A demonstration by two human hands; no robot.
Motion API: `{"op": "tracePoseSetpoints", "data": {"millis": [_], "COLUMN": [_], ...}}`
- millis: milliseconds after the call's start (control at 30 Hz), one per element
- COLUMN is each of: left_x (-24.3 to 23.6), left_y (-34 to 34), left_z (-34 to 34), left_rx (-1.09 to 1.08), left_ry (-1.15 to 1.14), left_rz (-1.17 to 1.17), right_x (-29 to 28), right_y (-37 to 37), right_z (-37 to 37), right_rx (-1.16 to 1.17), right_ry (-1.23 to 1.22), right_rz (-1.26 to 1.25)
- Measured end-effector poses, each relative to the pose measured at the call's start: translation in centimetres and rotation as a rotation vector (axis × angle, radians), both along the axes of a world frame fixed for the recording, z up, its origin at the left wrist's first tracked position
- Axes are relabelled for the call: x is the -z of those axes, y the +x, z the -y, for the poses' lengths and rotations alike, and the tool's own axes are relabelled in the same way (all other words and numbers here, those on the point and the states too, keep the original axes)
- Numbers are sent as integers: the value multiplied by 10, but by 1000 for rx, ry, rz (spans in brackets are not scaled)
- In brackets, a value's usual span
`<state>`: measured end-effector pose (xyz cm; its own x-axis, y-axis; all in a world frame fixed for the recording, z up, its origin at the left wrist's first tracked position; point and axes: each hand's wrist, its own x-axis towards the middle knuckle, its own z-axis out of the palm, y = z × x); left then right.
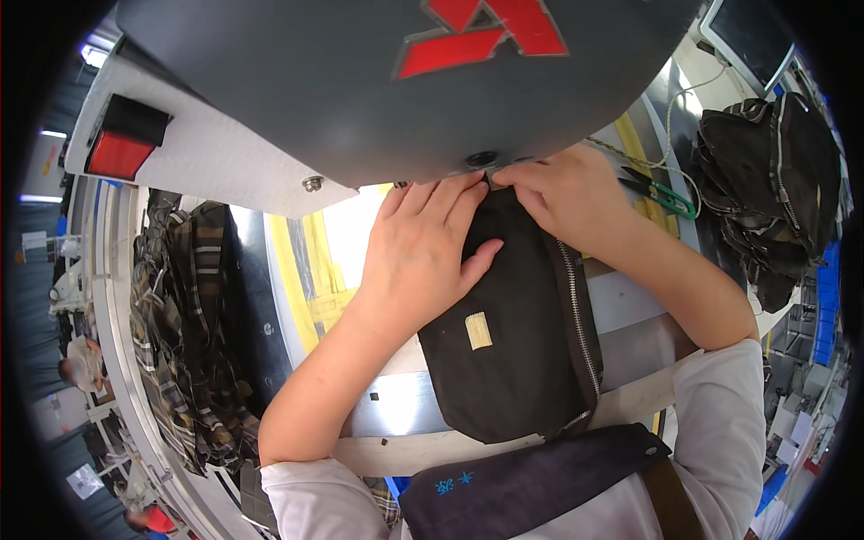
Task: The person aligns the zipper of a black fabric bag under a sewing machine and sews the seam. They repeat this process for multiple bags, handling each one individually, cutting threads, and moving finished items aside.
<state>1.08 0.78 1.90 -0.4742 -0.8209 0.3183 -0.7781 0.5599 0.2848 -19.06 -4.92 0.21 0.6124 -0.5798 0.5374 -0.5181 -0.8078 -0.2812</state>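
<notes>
A black fabric pouch (504, 351) with a silver zipper (576, 315) along its right side lies lengthwise before me. A small cream patch (477, 331) sits on its upper face. Its far end reaches under the dark grey machine head (405, 117), which hides the work point. My left hand (423, 238) lies flat across the pouch's far left part, fingers stretched forward, thumb out to the right. At the pouch's far right edge, my right hand (571, 193) has its fingers closed on the fabric, close under the machine head.
Plaid fabric pieces (180, 333) are heaped at the left. Black zippered bags (769, 180) are piled at the right. Green-handled scissors (670, 198) and a pale cord (668, 135) lie beyond my right forearm. Yellow tape (288, 270) marks the table. A screen (751, 40) stands far right.
</notes>
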Motion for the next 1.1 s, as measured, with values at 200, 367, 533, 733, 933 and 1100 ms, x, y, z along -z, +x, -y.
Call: {"op": "tracePoseSetpoints", "data": {"millis": [200, 367, 533, 733, 933, 1100], "left_x": [1, 6, 5, 6, 6, 8], "left_y": [-1, 5, 6, 7, 8, 10], "left_z": [1, 6, 6, 5, 5, 6], "left_rx": [9, 62, 64, 46, 28, 21], "left_ry": [-39, 18, 27, 25, 26, 43], "left_rz": [27, -41, -62, -53, -41, -72], "right_x": [-6, -3, 0, -4, -2, -5], "right_y": [2, -1, -10, -9, -9, -9], "right_z": [1, 2, -1, -4, -3, -3], "right_rx": [-13, -51, -99, -130, -125, -129], "right_ry": [-76, -29, -100, -162, -157, -146], "right_rz": [-18, -63, -209, -305, -294, -309]}}
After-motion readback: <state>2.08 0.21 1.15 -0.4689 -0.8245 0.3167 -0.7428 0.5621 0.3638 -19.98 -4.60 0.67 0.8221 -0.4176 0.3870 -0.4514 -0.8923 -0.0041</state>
